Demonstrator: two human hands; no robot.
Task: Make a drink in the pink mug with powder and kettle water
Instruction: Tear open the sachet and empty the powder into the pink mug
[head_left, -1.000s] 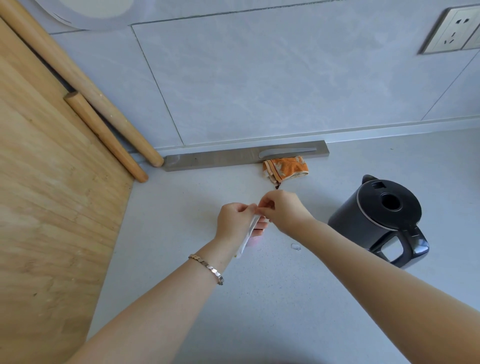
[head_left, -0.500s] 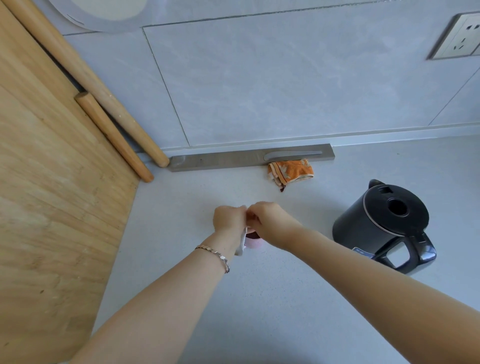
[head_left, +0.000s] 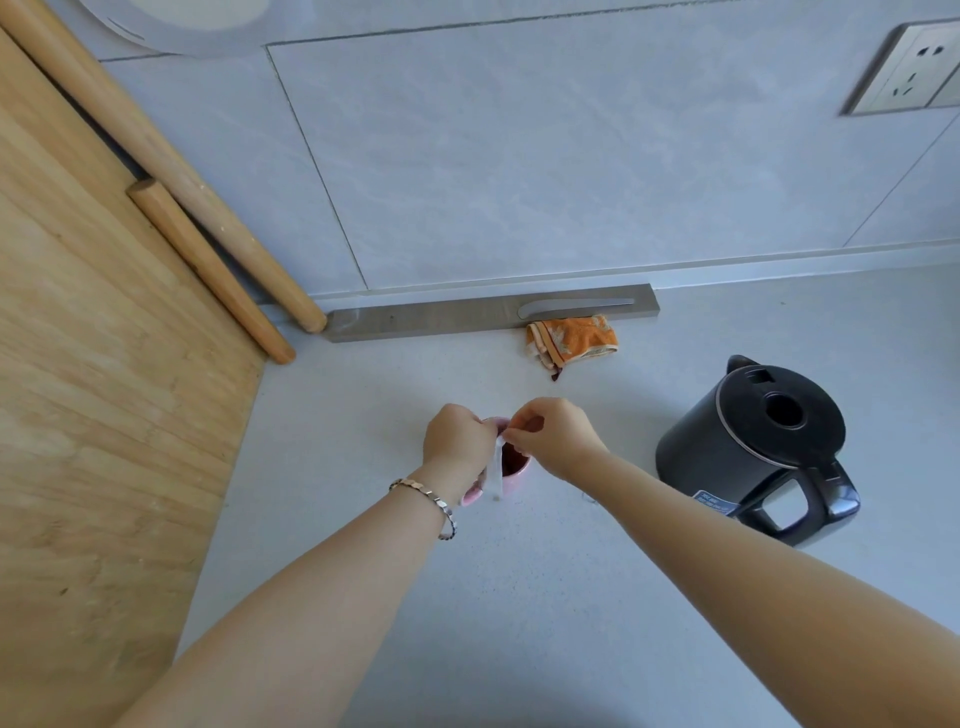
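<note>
Both my hands meet over the mug (head_left: 511, 470): the left hand (head_left: 457, 441) pinches the top of a white sachet (head_left: 495, 475) that hangs down across the mug's near rim, and the right hand (head_left: 553, 434) pinches a small torn bit of it just above the mug mouth, fingers curled tight. The mug stands on the counter (head_left: 519, 597) directly under the hands, dark inside, pink only at its lower edge. Left of my left hand a strip of bare counter runs to the edge of the wooden board (head_left: 93, 415); beyond the hands there is free counter up to the metal bar (head_left: 441, 319) at the wall foot, with the orange cloth (head_left: 571, 340) just before it. Right of my right hand, past a clear gap, sits the black kettle (head_left: 763, 436), lid closed, handle toward me. It carries a small blue label (head_left: 714, 503) whose print is too small to read. A socket (head_left: 914, 73) shows high on the wall to the right. Compared with half a second ago, my hands have drawn slightly apart and the sachet now hangs lower, so more of the mug shows between them.
</note>
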